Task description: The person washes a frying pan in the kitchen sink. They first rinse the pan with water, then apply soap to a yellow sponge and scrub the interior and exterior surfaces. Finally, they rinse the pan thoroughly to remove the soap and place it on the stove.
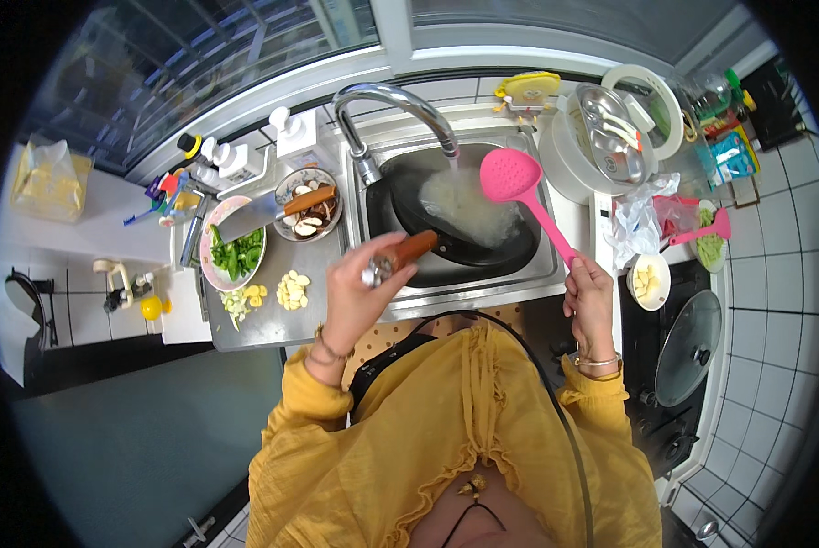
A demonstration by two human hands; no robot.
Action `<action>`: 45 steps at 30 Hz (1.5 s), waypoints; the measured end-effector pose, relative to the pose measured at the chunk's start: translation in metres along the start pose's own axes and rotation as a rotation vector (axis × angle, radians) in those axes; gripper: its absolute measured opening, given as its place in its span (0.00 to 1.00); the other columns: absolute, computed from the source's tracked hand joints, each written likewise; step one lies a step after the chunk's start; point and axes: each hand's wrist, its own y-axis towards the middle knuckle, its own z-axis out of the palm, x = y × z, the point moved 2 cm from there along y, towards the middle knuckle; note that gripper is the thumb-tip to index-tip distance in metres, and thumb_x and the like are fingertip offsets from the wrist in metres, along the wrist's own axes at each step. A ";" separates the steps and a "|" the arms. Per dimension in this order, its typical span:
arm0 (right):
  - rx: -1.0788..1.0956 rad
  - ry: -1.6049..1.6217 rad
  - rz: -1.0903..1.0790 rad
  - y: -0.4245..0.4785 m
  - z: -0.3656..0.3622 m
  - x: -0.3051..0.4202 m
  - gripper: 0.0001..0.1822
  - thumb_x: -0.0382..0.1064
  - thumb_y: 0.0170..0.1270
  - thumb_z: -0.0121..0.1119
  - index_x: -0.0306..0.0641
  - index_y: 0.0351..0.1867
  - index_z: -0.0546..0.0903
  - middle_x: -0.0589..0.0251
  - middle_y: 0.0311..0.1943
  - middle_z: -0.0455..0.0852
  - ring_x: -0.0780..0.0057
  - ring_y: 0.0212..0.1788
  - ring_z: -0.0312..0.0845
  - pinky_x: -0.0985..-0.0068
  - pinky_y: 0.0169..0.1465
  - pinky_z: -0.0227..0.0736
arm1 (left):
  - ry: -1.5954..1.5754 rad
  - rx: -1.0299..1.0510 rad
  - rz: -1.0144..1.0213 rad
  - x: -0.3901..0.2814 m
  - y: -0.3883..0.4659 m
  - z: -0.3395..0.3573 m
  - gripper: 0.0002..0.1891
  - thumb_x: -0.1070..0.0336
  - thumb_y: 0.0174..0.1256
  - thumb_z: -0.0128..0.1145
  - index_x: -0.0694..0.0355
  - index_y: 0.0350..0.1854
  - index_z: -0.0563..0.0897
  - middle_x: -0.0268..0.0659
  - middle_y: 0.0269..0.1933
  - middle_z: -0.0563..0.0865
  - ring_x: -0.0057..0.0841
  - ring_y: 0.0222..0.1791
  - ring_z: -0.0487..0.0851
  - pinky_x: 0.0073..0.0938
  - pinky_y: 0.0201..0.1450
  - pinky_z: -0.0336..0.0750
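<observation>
In the steel sink [553, 257] a black wok [409, 198] sits at a tilt, with cloudy water [474, 216] pooled inside it. My left hand [355, 291] is closed around its brown handle [415, 251], over the front of the sink. Water runs from the curved chrome faucet [399, 96] into the wok. My right hand [589, 291] grips the end of a pink slotted ladle [512, 175]. The ladle's perforated head is raised above the right side of the wok, near the water stream.
Left of the sink, a cleaver [250, 218] rests across a bowl of green peppers [242, 257] and a bowl of sliced mushrooms [308, 227]. Sliced garlic [292, 290] lies on the steel board [272, 325]. Stacked basins [563, 161] stand right, beyond a glass lid [688, 348] over the stove.
</observation>
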 end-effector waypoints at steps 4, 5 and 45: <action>-0.030 0.048 -0.035 -0.007 -0.009 0.005 0.16 0.40 0.73 0.51 0.31 0.54 0.79 0.78 0.16 0.63 0.90 0.13 0.52 0.87 0.14 0.53 | 0.027 0.095 0.238 -0.013 0.047 0.019 0.13 0.74 0.50 0.68 0.60 0.41 0.86 0.39 0.38 0.83 0.30 0.39 0.82 0.27 0.43 0.76; -0.032 0.058 -0.037 -0.009 -0.011 0.006 0.16 0.40 0.73 0.51 0.30 0.54 0.78 0.78 0.17 0.63 0.90 0.13 0.52 0.87 0.14 0.53 | 0.025 0.112 0.269 -0.012 0.048 0.020 0.12 0.74 0.51 0.68 0.61 0.40 0.86 0.40 0.38 0.84 0.31 0.39 0.83 0.27 0.43 0.76; -0.014 -0.464 -0.251 0.037 -0.009 -0.024 0.15 0.38 0.72 0.52 0.30 0.51 0.82 0.66 0.23 0.81 0.72 0.21 0.74 0.76 0.28 0.67 | -0.141 0.014 0.027 0.073 -0.053 -0.006 0.14 0.75 0.52 0.69 0.62 0.42 0.83 0.41 0.50 0.84 0.29 0.50 0.81 0.28 0.53 0.73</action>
